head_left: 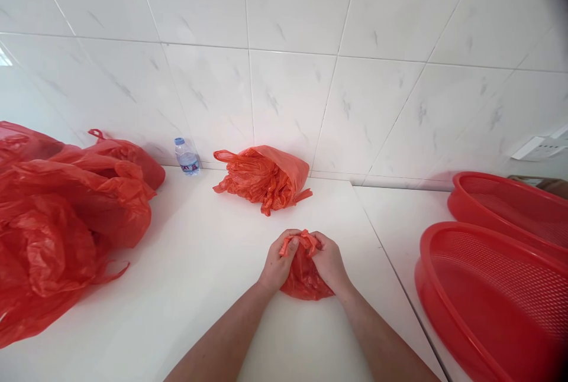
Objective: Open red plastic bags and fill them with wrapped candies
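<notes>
Your left hand (277, 264) and right hand (331, 261) pinched the gathered, crumpled top of a thin red plastic bag (306, 281) between thumbs and fingers, one hand at each side. Its body hung below the grip, spread towards you between your wrists, its lower edge at the white tabletop (199, 299); you could not have told from this view what, if anything, it held.

The likeliest trouble, as I judged it, was tearing: film that thin could have split at the pinch if your hands had pulled hard apart. A loose fold might also have slipped from under a thumb, since little of the top stood clear of your fingers.

Just beyond the grip lay a bundle of red plastic bags (266, 175), its loose ends facing you. Farther off, beyond and to the left, a clear water bottle with a blue cap (188, 158) stood near the wall. Well left of your hands sprawled a large heap of red plastic bags (57, 234). To the right, past a seam in the surface, sat two red mesh baskets (437, 293). Behind everything rose a wall of marbled white tiles (293, 98).
</notes>
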{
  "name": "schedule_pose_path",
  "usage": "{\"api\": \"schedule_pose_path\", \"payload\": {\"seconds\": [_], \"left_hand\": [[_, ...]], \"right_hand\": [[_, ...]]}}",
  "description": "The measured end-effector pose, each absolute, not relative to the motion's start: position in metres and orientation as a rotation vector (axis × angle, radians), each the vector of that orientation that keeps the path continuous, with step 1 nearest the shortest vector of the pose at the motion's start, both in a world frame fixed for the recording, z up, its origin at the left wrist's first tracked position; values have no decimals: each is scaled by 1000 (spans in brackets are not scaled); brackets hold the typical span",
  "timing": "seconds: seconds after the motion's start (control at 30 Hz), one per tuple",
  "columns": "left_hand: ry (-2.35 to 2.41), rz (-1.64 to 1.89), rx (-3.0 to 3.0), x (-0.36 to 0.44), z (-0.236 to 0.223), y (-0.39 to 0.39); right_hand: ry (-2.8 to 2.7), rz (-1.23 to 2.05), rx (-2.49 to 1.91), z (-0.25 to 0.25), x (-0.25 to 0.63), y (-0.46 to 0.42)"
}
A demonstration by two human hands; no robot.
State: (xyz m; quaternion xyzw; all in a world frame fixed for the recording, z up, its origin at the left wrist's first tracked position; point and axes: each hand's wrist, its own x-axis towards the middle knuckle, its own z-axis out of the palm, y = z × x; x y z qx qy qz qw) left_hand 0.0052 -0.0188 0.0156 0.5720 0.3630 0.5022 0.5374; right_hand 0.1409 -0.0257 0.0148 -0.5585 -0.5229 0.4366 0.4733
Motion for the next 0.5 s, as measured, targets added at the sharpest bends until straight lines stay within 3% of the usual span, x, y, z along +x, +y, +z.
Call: {"api": "schedule_pose_path", "payload": {"seconds": [0.3,0.5], "left_hand": [[923,1267,1615,1,12,-16],[978,1316,1672,-4,6,-12]], "right_hand": [[-883,1548,-944,21,152,-22],[-684,1569,-752,17,167,-16]]}}
